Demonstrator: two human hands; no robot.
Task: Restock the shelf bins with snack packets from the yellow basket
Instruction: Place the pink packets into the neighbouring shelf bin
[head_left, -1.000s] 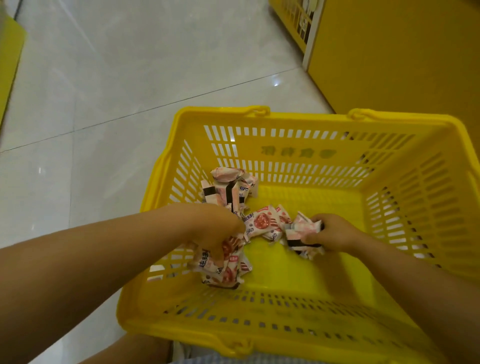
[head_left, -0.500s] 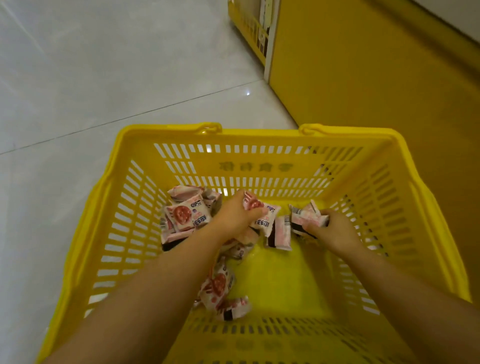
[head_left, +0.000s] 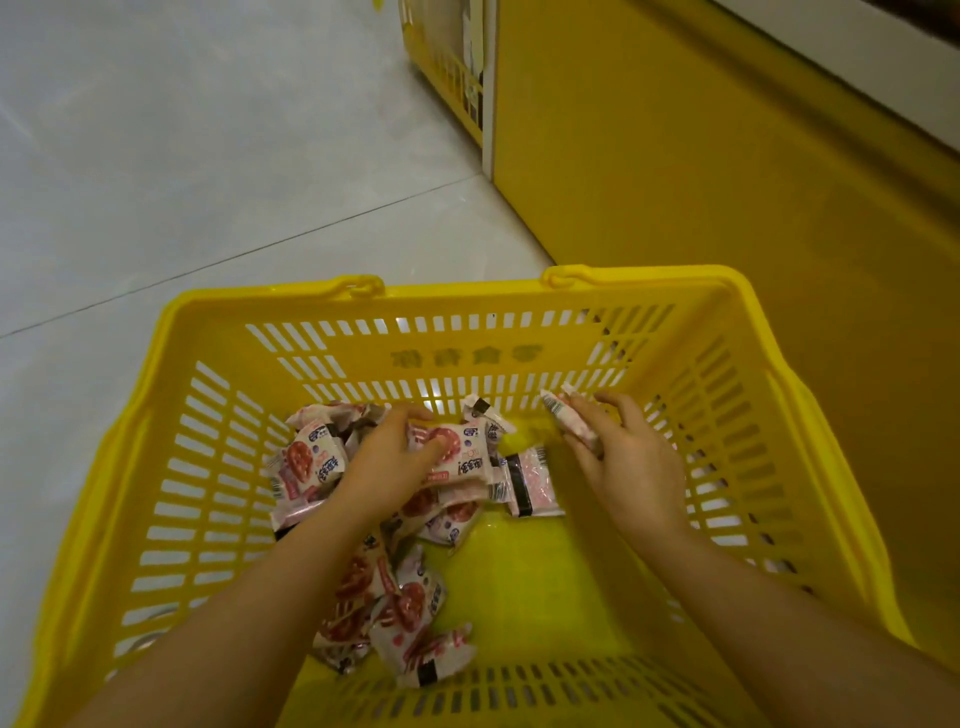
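Observation:
The yellow basket (head_left: 176, 467) stands on the floor below me, with several pink-and-white snack packets in it. My left hand (head_left: 395, 457) reaches into the far left of the pile and grips a packet (head_left: 462, 457) between thumb and fingers. My right hand (head_left: 628, 462) holds another packet (head_left: 569, 421) upright near the basket's far wall. More packets (head_left: 400, 618) lie loose along the basket's left side, and one (head_left: 532, 480) lies flat between my hands.
A yellow shelf unit (head_left: 727, 182) rises right beside the basket on the right. A second yellow fixture (head_left: 447, 67) stands farther back. Pale tiled floor (head_left: 182, 182) spreads out to the left.
Both hands have shifted toward the basket's far wall. My left hand has closed on a packet from the pile, and my right hand has lifted its packet up and to the right.

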